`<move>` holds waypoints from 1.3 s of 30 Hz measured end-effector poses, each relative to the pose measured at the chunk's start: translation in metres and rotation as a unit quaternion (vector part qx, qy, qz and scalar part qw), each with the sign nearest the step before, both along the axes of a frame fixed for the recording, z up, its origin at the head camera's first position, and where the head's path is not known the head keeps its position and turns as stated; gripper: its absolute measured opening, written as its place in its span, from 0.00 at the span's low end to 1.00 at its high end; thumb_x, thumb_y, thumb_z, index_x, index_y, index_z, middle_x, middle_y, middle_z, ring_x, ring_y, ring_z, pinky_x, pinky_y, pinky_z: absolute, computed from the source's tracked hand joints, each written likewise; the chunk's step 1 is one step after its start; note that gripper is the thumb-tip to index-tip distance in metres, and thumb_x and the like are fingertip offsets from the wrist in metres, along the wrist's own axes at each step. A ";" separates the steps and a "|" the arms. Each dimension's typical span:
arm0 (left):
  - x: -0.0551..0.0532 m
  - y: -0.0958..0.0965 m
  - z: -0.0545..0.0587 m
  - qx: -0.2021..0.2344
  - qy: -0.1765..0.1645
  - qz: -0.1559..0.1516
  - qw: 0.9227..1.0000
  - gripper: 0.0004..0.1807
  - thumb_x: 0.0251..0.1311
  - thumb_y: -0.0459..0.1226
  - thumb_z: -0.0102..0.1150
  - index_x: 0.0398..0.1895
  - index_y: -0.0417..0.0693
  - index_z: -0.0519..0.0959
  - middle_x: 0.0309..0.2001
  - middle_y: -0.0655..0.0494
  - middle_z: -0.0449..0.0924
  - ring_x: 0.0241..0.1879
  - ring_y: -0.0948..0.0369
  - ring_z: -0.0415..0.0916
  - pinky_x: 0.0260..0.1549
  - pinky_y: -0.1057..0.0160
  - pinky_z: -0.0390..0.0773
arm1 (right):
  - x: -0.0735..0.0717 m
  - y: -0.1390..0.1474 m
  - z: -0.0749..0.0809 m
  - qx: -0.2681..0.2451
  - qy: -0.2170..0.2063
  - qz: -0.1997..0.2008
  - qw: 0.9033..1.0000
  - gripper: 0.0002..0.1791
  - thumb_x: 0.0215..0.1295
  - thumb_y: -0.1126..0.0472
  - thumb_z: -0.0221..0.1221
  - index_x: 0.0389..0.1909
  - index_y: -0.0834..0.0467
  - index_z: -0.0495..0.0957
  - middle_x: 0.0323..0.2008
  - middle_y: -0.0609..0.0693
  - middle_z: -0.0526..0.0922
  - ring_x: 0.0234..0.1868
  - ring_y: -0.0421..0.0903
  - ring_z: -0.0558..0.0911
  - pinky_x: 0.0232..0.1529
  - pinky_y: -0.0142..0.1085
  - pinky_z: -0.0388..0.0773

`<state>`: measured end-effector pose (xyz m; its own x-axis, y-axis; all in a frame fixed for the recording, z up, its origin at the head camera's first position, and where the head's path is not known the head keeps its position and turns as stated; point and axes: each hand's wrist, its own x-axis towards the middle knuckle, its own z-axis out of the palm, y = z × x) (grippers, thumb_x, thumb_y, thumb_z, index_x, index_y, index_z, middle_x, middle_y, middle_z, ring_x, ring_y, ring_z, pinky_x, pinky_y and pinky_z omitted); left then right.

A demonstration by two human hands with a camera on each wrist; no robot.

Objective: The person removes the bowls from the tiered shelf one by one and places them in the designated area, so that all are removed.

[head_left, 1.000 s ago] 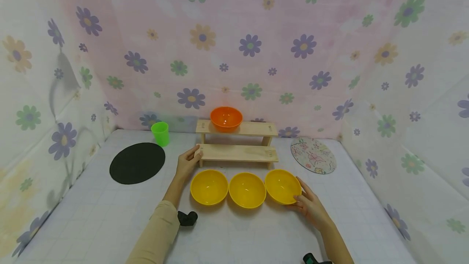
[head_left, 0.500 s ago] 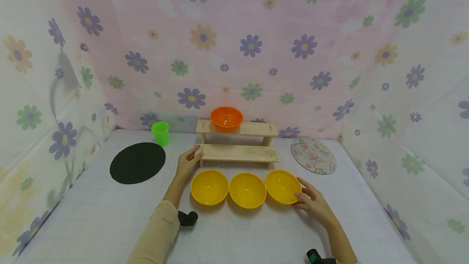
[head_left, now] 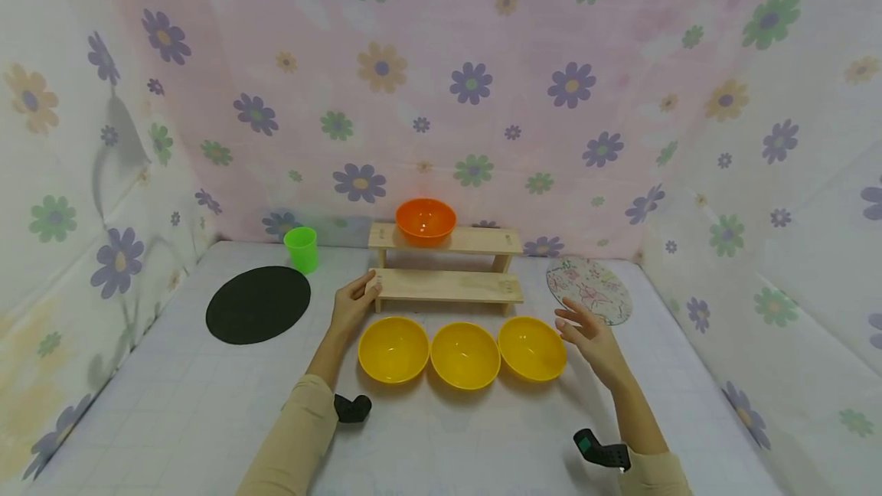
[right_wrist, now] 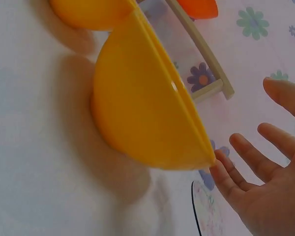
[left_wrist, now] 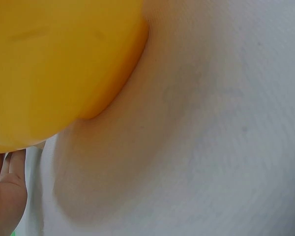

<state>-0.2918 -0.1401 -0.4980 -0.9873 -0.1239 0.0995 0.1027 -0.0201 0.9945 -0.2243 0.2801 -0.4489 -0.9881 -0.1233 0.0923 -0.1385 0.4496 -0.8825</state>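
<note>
Three yellow bowls stand in a row: a left bowl (head_left: 393, 350), a middle bowl (head_left: 465, 356) and a right bowl (head_left: 533, 349). Behind them is a two-step wooden stand (head_left: 441, 285), an orange bowl (head_left: 426, 222) on its top step. My left hand (head_left: 351, 305) holds the left end of the lower step; in the left wrist view the left bowl partly hides its fingers. Just right of the right bowl, my right hand (head_left: 594, 343) is raised with fingers spread and nothing in them. The right wrist view shows its fingertips (right_wrist: 214, 167) close by the bowl's rim.
A green cup (head_left: 301, 249) stands at the back left, beside a black round mat (head_left: 258, 305). At the back right lies a patterned round mat (head_left: 589, 289). Flowered cloth (head_left: 427, 98) walls the white table (head_left: 441, 450) at the back and sides.
My right hand has let go of the right yellow bowl's rim and moved up and away from it. The left hand stays at the stand, and the bowls have not moved.
</note>
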 end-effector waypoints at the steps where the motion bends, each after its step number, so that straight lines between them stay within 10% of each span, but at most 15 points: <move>1: 0.000 0.000 0.000 -0.002 0.000 0.000 1.000 0.25 0.62 0.32 0.57 0.62 0.33 0.68 0.64 0.41 0.67 0.61 0.48 0.67 0.46 0.75 0.76 | -0.003 -0.003 0.003 0.000 0.003 -0.001 1.000 0.33 0.69 0.51 0.53 0.70 0.59 0.57 0.61 0.65 0.69 0.56 0.61 0.75 0.49 0.32 0.79; 9: 0.000 -0.001 0.001 -0.002 0.000 -0.007 1.000 0.25 0.62 0.33 0.57 0.62 0.33 0.68 0.63 0.40 0.66 0.60 0.47 0.68 0.45 0.75 0.76 | -0.027 -0.034 0.027 -0.086 -0.005 0.027 0.996 0.34 0.69 0.54 0.54 0.71 0.58 0.54 0.64 0.64 0.65 0.53 0.55 0.77 0.50 0.38 0.79; 16: 0.016 0.002 0.027 0.010 -0.010 -0.021 1.000 0.24 0.62 0.28 0.55 0.62 0.29 0.66 0.63 0.37 0.65 0.61 0.44 0.65 0.45 0.76 0.76 | -0.053 -0.059 0.032 -0.125 -0.009 0.066 0.990 0.36 0.69 0.55 0.54 0.73 0.59 0.49 0.66 0.67 0.61 0.54 0.65 0.74 0.51 0.42 0.79; 29: -0.001 0.000 -0.001 0.003 -0.010 -0.004 1.000 0.26 0.62 0.32 0.58 0.62 0.34 0.68 0.63 0.40 0.66 0.61 0.46 0.67 0.46 0.73 0.76 | -0.089 -0.110 0.030 -0.209 0.009 0.076 0.975 0.35 0.70 0.64 0.52 0.72 0.63 0.47 0.64 0.70 0.60 0.40 0.45 0.83 0.45 0.38 0.81; 39: -0.002 -0.001 -0.001 0.007 -0.011 -0.001 1.000 0.25 0.62 0.31 0.58 0.62 0.34 0.68 0.63 0.40 0.67 0.62 0.48 0.67 0.49 0.70 0.75 | -0.102 -0.143 0.030 -0.236 -0.022 0.056 0.970 0.36 0.67 0.62 0.54 0.73 0.59 0.50 0.65 0.67 0.62 0.52 0.71 0.74 0.44 0.40 0.82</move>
<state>-0.2937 -0.1410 -0.4992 -0.9895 -0.1233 0.0756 0.0803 -0.0335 0.9962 -0.3267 0.1368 -0.4185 -0.9751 -0.1843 0.1235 -0.1214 -0.0225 -0.9923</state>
